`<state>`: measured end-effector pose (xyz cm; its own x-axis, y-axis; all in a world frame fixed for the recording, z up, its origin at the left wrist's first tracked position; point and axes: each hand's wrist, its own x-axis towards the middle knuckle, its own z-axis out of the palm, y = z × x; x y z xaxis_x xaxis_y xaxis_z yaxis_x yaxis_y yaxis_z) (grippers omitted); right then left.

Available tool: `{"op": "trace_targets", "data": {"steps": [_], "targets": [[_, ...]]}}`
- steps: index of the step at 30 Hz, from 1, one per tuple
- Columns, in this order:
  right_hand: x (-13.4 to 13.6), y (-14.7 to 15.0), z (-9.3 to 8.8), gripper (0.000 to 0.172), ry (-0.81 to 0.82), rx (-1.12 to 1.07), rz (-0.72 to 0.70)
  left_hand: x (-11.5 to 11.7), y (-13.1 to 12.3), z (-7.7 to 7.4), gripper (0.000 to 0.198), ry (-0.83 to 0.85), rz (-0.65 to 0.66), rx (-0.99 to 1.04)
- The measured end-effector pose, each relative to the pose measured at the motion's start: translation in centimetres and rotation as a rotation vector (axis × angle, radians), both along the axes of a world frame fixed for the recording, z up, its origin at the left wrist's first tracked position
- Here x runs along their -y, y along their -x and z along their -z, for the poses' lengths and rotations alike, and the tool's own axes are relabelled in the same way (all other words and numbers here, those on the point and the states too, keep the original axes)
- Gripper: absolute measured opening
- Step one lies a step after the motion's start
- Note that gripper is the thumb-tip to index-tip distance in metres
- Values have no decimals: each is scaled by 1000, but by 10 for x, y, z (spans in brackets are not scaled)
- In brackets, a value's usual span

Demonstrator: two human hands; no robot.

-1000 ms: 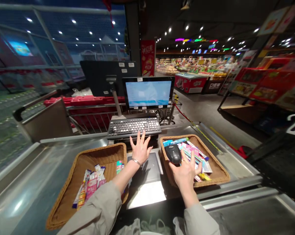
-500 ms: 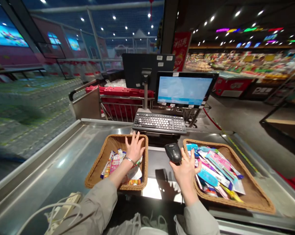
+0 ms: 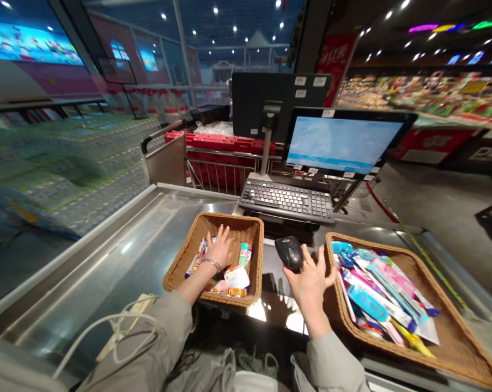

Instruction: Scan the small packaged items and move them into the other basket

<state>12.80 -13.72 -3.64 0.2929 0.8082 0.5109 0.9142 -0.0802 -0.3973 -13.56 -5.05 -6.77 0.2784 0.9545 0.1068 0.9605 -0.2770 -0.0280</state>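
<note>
My left hand reaches into the left wicker basket, fingers spread over the small packets lying in it. My right hand holds a black barcode scanner between the two baskets, some fingers raised. The right wicker basket holds several packaged toothbrushes in blue and pink. Both sleeves are grey-green.
A black keyboard and a lit screen stand behind the baskets on the steel checkout counter. A second monitor's back and red trolleys lie beyond. A white cable runs at lower left.
My left hand left the keyboard area and dropped into the left basket. The view swung left. My right hand kept hold of the scanner.
</note>
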Motion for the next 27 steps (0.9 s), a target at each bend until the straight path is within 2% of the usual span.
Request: {"op": "trace_targets", "data": {"steps": [4, 7, 11, 16, 21, 27], "targets": [[1, 1, 3, 32, 7, 10, -6, -6, 7, 6, 47, 46, 19, -37], [2, 1, 5, 37, 18, 21, 3, -15, 10, 15, 45, 62, 103, -66], [3, -1, 9, 35, 50, 39, 9, -30, 8, 31, 41, 78, 238, -92], [4, -7, 14, 34, 45, 56, 21, -44, -2, 54, 40, 112, 344, -143], [5, -12, 18, 35, 61, 54, 38, -57, -12, 71, 30, 137, 456, -155], [7, -18, 21, 35, 88, 70, 61, -69, -12, 84, 26, 135, 494, -156]]}}
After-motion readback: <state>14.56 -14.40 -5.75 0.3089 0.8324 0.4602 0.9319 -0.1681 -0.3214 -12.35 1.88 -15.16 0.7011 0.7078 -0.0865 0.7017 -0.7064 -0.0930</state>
